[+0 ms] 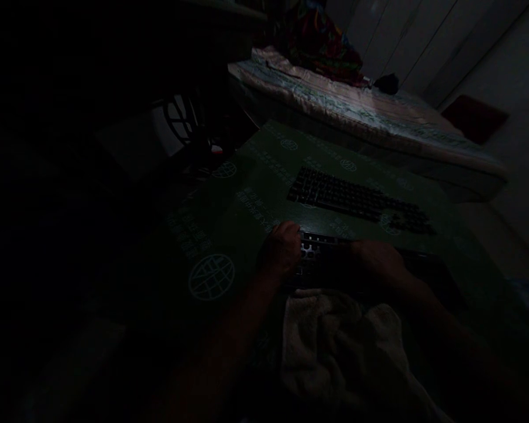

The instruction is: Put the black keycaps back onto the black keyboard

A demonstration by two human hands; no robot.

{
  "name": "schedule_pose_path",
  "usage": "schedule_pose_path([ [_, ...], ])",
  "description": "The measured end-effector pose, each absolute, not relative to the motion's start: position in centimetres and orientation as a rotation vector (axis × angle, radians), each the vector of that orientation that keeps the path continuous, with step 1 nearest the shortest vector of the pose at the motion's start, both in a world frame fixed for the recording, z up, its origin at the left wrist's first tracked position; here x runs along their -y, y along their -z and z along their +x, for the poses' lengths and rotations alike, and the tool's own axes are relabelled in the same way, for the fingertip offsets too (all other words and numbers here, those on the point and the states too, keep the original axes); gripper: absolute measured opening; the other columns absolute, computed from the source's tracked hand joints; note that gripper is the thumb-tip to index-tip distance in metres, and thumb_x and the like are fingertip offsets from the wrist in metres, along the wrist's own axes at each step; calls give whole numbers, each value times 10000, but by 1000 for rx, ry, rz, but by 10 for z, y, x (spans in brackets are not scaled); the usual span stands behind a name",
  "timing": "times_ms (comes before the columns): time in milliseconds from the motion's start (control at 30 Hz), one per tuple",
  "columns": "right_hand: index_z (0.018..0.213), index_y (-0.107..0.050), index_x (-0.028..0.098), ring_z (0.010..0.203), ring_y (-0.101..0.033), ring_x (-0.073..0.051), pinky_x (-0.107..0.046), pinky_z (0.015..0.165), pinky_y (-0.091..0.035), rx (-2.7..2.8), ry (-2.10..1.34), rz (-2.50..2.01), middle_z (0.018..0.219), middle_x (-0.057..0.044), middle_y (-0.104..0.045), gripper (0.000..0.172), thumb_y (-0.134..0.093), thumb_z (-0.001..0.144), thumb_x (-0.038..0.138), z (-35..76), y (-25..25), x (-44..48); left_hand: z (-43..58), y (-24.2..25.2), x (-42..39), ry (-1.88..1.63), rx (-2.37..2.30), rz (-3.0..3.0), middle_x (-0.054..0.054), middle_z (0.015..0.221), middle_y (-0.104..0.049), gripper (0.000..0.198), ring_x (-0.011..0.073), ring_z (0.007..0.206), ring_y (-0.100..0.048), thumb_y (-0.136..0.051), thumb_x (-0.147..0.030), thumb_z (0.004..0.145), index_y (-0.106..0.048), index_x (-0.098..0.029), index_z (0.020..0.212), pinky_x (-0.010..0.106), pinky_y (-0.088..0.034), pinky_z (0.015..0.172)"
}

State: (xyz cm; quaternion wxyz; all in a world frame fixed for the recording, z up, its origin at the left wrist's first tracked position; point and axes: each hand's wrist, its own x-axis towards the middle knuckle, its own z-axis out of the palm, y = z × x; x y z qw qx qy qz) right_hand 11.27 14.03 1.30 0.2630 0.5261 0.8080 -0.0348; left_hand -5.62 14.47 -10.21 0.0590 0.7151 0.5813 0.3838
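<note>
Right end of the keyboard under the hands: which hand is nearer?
Right. The right hand is around the middle of the keyboard; the left hand is farther away, at the opposite end.

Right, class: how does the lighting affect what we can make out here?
Head view: very dark overall, the left side nearly black; head view: the pale patterned cloth is brightest; head view: the keyboard by the right hand lies in shadow, much detail lost.

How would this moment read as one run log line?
left hand: curled at left end of keyboard body; right hand: at its middle, grip unclear; beyond: black keys in rows; nearer: crumpled cloth; surface: green table
</note>
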Motion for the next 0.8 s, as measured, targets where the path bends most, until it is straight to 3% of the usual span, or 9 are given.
schedule_pose_path([
  [333,1242,-449,324,758,-627,-218,-274,572,-402,-2329,-20,1287,1014,-86,-611,399,-399,846,315,113,1,-139,-57,101,-144,-1155,-1769,2135,70,956,-596,171,170,909,-534,-423,-132,815,-566,-141,907,307,-440,840],
  [600,1139,-529,278,812,-631,-207,-252,586,-392,-2187,212,1652,927,-72,-662,332,-393,836,271,97,4,-128,-57,101,-145,-1148,-1772,2141,58,943,-593,162,168,904,-537,-416,-138,820,-561,-159,889,311,-440,841],
  [800,992,-620,206,814,-640,-227,-268,603,-422,-2165,235,1638,906,-103,-675,278,-418,805,244,90,-5,-132,-57,100,-145,-1121,-1766,2145,66,937,-594,166,170,898,-534,-412,-133,822,-563,-145,891,306,-436,840],
])
